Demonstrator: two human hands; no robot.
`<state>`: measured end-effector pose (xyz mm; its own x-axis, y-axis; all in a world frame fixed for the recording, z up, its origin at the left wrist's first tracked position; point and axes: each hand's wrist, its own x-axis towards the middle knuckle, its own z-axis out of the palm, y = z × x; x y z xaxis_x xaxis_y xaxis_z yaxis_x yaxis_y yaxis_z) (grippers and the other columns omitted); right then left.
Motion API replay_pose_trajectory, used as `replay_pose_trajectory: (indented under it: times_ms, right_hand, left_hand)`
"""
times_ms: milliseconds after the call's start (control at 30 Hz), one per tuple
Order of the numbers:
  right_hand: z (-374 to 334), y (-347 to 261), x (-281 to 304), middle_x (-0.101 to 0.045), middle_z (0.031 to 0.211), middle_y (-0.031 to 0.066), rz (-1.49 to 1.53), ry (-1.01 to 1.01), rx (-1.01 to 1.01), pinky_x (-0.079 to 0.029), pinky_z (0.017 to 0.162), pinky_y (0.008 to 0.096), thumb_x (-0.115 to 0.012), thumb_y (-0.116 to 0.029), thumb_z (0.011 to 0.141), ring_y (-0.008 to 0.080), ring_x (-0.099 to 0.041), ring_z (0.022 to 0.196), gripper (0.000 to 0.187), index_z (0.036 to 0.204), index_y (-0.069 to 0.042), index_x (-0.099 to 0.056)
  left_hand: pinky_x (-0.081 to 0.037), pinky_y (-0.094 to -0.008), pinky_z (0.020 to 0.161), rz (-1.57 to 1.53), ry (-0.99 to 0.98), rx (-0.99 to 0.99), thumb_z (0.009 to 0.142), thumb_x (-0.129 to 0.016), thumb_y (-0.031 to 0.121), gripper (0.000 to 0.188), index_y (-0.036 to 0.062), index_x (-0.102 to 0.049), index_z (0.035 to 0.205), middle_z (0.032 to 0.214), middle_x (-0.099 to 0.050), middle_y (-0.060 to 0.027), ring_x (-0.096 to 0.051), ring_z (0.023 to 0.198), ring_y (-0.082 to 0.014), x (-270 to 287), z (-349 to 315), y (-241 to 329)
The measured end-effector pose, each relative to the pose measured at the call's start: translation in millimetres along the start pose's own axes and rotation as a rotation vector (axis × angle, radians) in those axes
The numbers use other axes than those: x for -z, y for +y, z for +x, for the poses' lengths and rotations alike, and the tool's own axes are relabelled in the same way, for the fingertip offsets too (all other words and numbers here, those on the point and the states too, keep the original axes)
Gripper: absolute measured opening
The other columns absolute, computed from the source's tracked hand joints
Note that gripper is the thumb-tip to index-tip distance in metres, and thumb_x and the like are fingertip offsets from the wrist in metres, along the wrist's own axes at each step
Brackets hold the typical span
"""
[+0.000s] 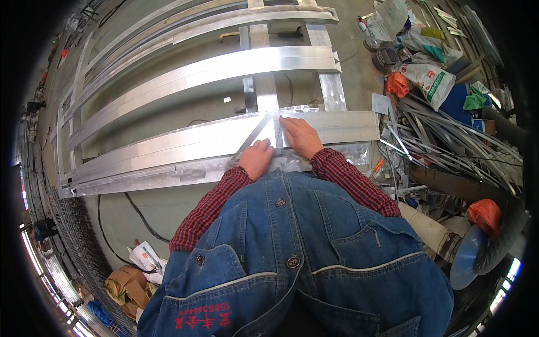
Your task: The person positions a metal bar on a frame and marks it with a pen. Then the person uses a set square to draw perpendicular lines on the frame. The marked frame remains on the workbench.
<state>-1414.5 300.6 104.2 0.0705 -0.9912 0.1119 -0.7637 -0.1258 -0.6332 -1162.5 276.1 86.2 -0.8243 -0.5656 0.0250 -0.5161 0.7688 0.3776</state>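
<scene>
A flat metal set square (pixel 254 132), with one slanted arm and one straight arm, lies across the nearest wide silver metal bar (pixel 185 140). My left hand (pixel 257 159) is closed at its lower edge, fingers bent and pressed down on it. My right hand (pixel 302 137) grips the straight arm from the right, its fingertips at the arm's upper end; its thumb is partly hidden. Just beyond the hands, a lengthwise metal bar (pixel 265 90) meets the near bar. Both forearms, in red and black checked sleeves, reach in from below.
More parallel bars form a large frame (pixel 224 64) on raised supports. At right lie a heap of thin metal strips (pixel 449 143), white sacks (pixel 429 81) and an orange bag (pixel 484 216). A black cable (pixel 140 216) runs along the floor near a cardboard box (pixel 128 283).
</scene>
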Motion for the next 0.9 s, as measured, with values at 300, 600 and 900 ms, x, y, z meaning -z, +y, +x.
replay_pose_trajectory:
  times_ms: [300,600,900]
  right_hand:
    - [-30,-10,18,-0.076,0.136,0.0219,0.090,-0.206,-0.010,-0.057,0.111,0.0490,-0.065,-0.012,0.107,0.0422,-0.070,0.127,0.043,0.149,-0.005,-0.070]
    - [-68,-33,32,-0.083,0.109,0.0209,0.272,-0.293,-0.190,-0.061,0.091,0.0498,-0.067,-0.026,0.112,0.0417,-0.079,0.100,0.029,0.124,-0.003,-0.079]
    - [-27,-51,8,-0.084,0.104,0.0195,0.433,0.017,-0.389,-0.062,0.085,0.0427,-0.071,-0.026,0.112,0.0329,-0.082,0.094,0.027,0.123,-0.002,-0.075]
  left_hand:
    - [-0.063,-0.0472,0.092,-0.002,-0.006,-0.003,0.098,-0.065,0.013,0.018,0.0051,-0.068,0.114,0.128,-0.065,-0.0138,-0.068,0.119,-0.0343,3,1,1]
    - [-0.063,-0.0465,0.092,0.005,-0.023,0.000,0.096,-0.074,0.013,0.026,0.0047,-0.069,0.120,0.135,-0.067,-0.0123,-0.071,0.121,-0.0338,-3,-4,-4]
    - [-0.063,-0.0466,0.091,0.052,0.051,0.113,0.095,-0.077,0.012,0.027,0.0080,-0.069,0.121,0.133,-0.068,-0.0082,-0.071,0.121,-0.0320,5,-46,-31]
